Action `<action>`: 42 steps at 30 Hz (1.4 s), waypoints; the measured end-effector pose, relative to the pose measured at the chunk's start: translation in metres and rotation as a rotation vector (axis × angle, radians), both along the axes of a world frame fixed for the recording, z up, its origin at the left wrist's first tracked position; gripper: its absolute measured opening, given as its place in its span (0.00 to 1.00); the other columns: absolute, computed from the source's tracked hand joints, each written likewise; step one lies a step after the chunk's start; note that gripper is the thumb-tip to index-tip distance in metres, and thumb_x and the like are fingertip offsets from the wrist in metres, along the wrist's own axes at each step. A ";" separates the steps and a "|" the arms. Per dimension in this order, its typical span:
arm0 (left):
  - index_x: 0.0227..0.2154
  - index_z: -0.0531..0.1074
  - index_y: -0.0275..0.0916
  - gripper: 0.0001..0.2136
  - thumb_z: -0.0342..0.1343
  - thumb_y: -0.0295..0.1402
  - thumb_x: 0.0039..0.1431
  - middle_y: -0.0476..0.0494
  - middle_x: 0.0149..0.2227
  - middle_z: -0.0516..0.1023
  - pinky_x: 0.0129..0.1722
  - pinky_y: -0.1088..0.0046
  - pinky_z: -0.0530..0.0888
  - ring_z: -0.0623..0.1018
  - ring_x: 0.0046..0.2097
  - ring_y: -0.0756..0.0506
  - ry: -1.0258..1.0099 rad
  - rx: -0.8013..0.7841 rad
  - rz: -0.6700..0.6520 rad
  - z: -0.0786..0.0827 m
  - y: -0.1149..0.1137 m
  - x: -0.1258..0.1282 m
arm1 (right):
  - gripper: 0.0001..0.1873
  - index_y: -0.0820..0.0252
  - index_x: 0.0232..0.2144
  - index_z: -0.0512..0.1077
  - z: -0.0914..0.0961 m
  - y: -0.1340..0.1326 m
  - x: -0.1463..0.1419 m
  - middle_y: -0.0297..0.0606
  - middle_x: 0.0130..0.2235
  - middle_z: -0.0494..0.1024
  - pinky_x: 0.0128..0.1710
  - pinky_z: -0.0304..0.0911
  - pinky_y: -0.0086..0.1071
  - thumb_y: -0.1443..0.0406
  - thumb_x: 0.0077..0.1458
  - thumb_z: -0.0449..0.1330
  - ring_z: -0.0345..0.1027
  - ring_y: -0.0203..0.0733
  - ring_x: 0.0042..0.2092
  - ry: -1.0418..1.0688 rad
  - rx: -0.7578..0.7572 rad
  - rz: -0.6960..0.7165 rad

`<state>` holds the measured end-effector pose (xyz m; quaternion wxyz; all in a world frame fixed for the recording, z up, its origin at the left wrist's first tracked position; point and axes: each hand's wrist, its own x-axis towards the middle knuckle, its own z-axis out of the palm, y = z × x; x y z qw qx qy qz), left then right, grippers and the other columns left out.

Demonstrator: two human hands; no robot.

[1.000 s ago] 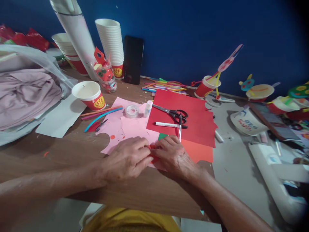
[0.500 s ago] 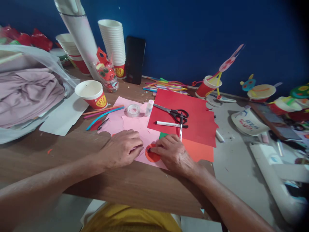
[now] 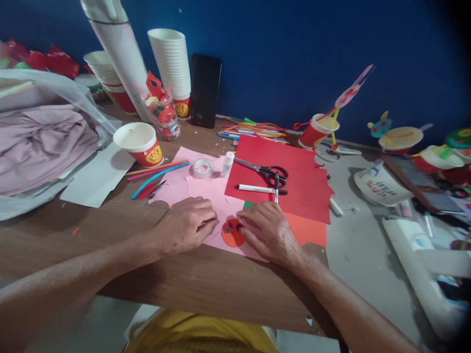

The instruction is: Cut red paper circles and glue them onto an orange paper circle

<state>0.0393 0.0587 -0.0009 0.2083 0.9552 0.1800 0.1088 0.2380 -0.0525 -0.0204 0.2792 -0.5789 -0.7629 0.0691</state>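
An orange paper circle [image 3: 233, 234] with dark marks near its top lies on pink paper [image 3: 206, 189] between my hands. My right hand [image 3: 265, 230] rests against the circle's right edge, fingers stretched and thumb apart, with nothing seen in it. To the left, my left hand [image 3: 189, 223] lies on the pink paper with its fingers curled in towards the thumb. Its fingertips are hidden, so anything in it cannot be made out. Behind the hands are a tape roll [image 3: 203, 168], a glue stick [image 3: 227, 164], black-handled scissors [image 3: 270, 174] and a white marker [image 3: 257, 189] on red paper [image 3: 305, 181].
At left stand a paper cup [image 3: 139, 147], a stack of cups [image 3: 170, 63] and a white bottle [image 3: 119, 54]. A phone [image 3: 206, 90] leans on the blue wall beside colourful pipe cleaners [image 3: 253, 131]. Decorated cups [image 3: 318, 130] stand at right. A plastic bag [image 3: 44, 142] lies far left.
My right hand has drawn slightly back to the right, its fingers coming off the middle of the orange circle and uncovering dark marks. The left hand stays about where it was.
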 end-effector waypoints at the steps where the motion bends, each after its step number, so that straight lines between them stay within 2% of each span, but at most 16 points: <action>1: 0.26 0.72 0.36 0.11 0.45 0.27 0.59 0.47 0.26 0.71 0.36 0.72 0.65 0.69 0.33 0.49 -0.010 -0.003 0.005 0.000 0.000 0.000 | 0.16 0.60 0.44 0.67 0.002 -0.001 -0.001 0.42 0.41 0.75 0.43 0.58 0.42 0.61 0.53 0.58 0.66 0.46 0.42 -0.005 -0.024 0.022; 3: 0.25 0.72 0.36 0.11 0.45 0.26 0.58 0.47 0.26 0.71 0.35 0.73 0.66 0.69 0.33 0.49 -0.027 -0.013 0.017 0.000 0.000 0.000 | 0.28 0.61 0.50 0.63 0.005 -0.002 -0.003 0.46 0.45 0.73 0.48 0.55 0.46 0.53 0.50 0.59 0.63 0.50 0.46 -0.024 -0.058 0.066; 5: 0.25 0.72 0.36 0.11 0.45 0.25 0.57 0.47 0.26 0.70 0.34 0.74 0.66 0.69 0.33 0.49 -0.040 -0.031 0.029 0.000 0.000 0.000 | 0.35 0.62 0.54 0.60 0.004 -0.004 -0.004 0.48 0.48 0.71 0.51 0.51 0.49 0.49 0.48 0.59 0.61 0.52 0.49 -0.054 -0.076 0.102; 9: 0.26 0.72 0.36 0.10 0.46 0.25 0.57 0.47 0.27 0.71 0.34 0.75 0.66 0.69 0.32 0.50 -0.069 -0.101 0.058 0.003 0.000 -0.001 | 0.33 0.63 0.54 0.58 0.001 -0.006 -0.005 0.48 0.49 0.71 0.54 0.48 0.50 0.52 0.51 0.58 0.61 0.51 0.50 -0.097 -0.072 0.117; 15: 0.26 0.72 0.36 0.09 0.47 0.25 0.56 0.48 0.27 0.70 0.33 0.76 0.66 0.69 0.31 0.51 -0.116 -0.178 0.083 0.002 0.001 -0.001 | 0.29 0.63 0.52 0.60 0.001 -0.006 -0.010 0.48 0.47 0.72 0.52 0.52 0.48 0.55 0.52 0.58 0.63 0.50 0.48 -0.088 -0.062 0.109; 18: 0.26 0.72 0.36 0.09 0.48 0.26 0.57 0.48 0.27 0.71 0.33 0.76 0.66 0.70 0.32 0.51 -0.139 -0.277 0.108 0.003 0.000 0.000 | 0.27 0.63 0.51 0.61 0.001 -0.006 -0.011 0.47 0.45 0.72 0.52 0.52 0.47 0.56 0.52 0.58 0.64 0.49 0.47 -0.078 -0.044 0.098; 21: 0.30 0.72 0.36 0.07 0.50 0.31 0.57 0.47 0.31 0.74 0.34 0.75 0.68 0.72 0.34 0.50 -0.158 -0.536 0.210 0.004 -0.002 0.001 | 0.28 0.63 0.51 0.59 0.002 -0.006 -0.010 0.46 0.45 0.73 0.53 0.51 0.48 0.56 0.52 0.58 0.65 0.48 0.46 -0.052 0.003 0.056; 25: 0.43 0.70 0.37 0.14 0.54 0.38 0.56 0.43 0.40 0.77 0.36 0.74 0.70 0.75 0.38 0.48 -0.276 -1.089 0.334 0.002 -0.003 0.003 | 0.31 0.64 0.54 0.55 0.008 -0.003 -0.010 0.46 0.45 0.74 0.52 0.52 0.48 0.58 0.52 0.58 0.67 0.48 0.45 -0.043 0.100 0.000; 27: 0.45 0.69 0.37 0.17 0.56 0.38 0.54 0.41 0.42 0.77 0.35 0.75 0.70 0.75 0.38 0.48 -0.321 -1.304 0.327 0.001 -0.002 0.004 | 0.31 0.64 0.55 0.54 0.012 0.001 -0.011 0.46 0.44 0.75 0.50 0.54 0.46 0.57 0.53 0.58 0.67 0.48 0.45 -0.055 0.140 -0.030; 30: 0.45 0.70 0.35 0.16 0.57 0.36 0.54 0.40 0.38 0.78 0.33 0.77 0.69 0.75 0.35 0.49 -0.348 -1.477 0.262 -0.001 -0.003 0.006 | 0.31 0.64 0.55 0.55 0.019 0.010 -0.013 0.47 0.44 0.75 0.48 0.56 0.44 0.56 0.54 0.57 0.67 0.47 0.45 -0.083 0.197 -0.053; 33: 0.42 0.72 0.33 0.14 0.57 0.36 0.54 0.40 0.34 0.78 0.31 0.77 0.69 0.75 0.32 0.50 -0.376 -1.527 0.223 -0.004 -0.004 0.007 | 0.31 0.67 0.54 0.57 0.021 0.022 -0.016 0.48 0.44 0.75 0.48 0.55 0.44 0.55 0.53 0.58 0.67 0.48 0.45 -0.117 0.244 -0.030; 38: 0.31 0.72 0.31 0.13 0.58 0.38 0.52 0.44 0.23 0.75 0.25 0.77 0.68 0.72 0.23 0.51 -0.397 -1.442 0.350 -0.010 -0.001 0.006 | 0.30 0.66 0.55 0.55 0.017 0.036 -0.019 0.47 0.46 0.73 0.49 0.54 0.45 0.57 0.54 0.57 0.66 0.47 0.45 -0.124 0.289 0.035; 42: 0.25 0.71 0.31 0.13 0.57 0.40 0.52 0.46 0.20 0.72 0.19 0.78 0.63 0.68 0.20 0.53 -0.402 -1.357 0.448 -0.010 0.004 0.005 | 0.32 0.65 0.55 0.53 0.010 0.033 -0.019 0.51 0.49 0.70 0.49 0.55 0.47 0.56 0.54 0.57 0.63 0.51 0.49 -0.042 0.291 0.024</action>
